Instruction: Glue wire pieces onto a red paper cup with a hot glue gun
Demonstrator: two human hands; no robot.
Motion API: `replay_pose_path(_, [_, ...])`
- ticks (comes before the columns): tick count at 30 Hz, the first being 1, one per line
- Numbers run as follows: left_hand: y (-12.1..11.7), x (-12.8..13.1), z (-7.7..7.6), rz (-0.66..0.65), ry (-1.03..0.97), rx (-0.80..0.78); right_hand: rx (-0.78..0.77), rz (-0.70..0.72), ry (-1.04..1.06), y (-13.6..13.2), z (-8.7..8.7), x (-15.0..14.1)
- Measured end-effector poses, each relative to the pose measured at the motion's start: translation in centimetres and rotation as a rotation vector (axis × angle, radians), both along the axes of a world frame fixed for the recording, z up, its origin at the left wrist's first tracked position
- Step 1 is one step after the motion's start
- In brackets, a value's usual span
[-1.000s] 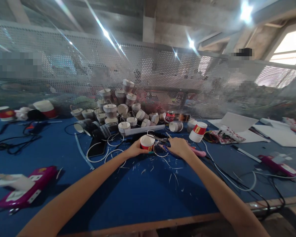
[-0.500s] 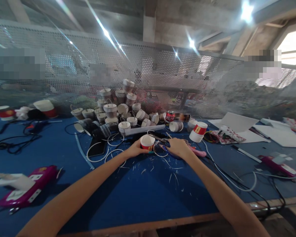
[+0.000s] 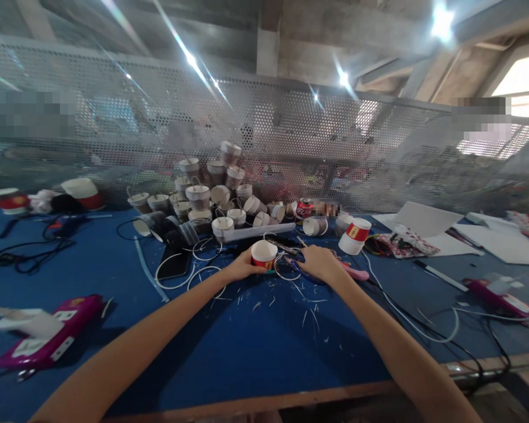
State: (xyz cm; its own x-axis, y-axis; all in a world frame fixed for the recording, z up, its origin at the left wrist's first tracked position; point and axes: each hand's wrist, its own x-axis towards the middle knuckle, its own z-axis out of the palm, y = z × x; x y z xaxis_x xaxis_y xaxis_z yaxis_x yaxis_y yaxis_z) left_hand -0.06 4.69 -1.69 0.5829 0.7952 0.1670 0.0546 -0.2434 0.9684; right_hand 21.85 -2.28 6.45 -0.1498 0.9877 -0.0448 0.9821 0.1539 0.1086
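My left hand [image 3: 241, 265] is closed round a red and white paper cup [image 3: 264, 256], its open mouth facing up and its thumb along the lower front. Just to the right, my right hand [image 3: 320, 262] is bent low over the table with its fingers round blue-handled scissors [image 3: 296, 265]; part of them is hidden under the hand. A dark-tipped metal tool [image 3: 284, 244] lies between the hands, beside a thin white cord loop. Beyond my right wrist shows a pink handle [image 3: 357, 272].
Several grey-wrapped cups with wire loops [image 3: 198, 198] are piled at the back. A drink can [image 3: 304, 208] stands behind them. Stacked paper cups [image 3: 355, 236] sit at right. Purple power strips [image 3: 53, 333] and cables lie at both sides. White scraps litter the blue tabletop [image 3: 247, 352].
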Motion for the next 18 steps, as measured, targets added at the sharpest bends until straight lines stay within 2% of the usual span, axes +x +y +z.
replay_pose_path(12, [0.07,-0.62,0.48,-0.163,0.014,0.041,0.022,0.012,-0.025,-0.39,0.19,-0.24])
replay_pose_path(18, [-0.28,-0.36,0.84,-0.125,0.014,-0.003,0.039,0.017,-0.029,-0.31,0.19,-0.06])
